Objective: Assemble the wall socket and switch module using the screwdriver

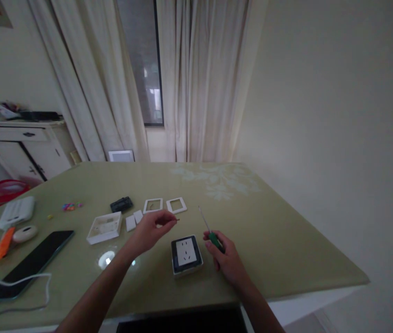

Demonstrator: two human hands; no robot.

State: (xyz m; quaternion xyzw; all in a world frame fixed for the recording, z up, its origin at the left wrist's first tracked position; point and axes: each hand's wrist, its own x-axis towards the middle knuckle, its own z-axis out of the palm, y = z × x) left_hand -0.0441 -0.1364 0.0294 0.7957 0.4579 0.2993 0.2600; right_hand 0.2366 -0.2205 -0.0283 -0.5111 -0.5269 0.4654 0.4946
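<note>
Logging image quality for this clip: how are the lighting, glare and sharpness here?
Head view: dim overall, darkest at the top right corner; head view: a bright glare spot on the table, clear of the socket; head view: socket slots and screwdriver readable, but the item pinched in the left hand too small to identify.

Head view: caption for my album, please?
Right hand with screwdriver, left hand with tiny screw-like piece, beside a power socket.
</note>
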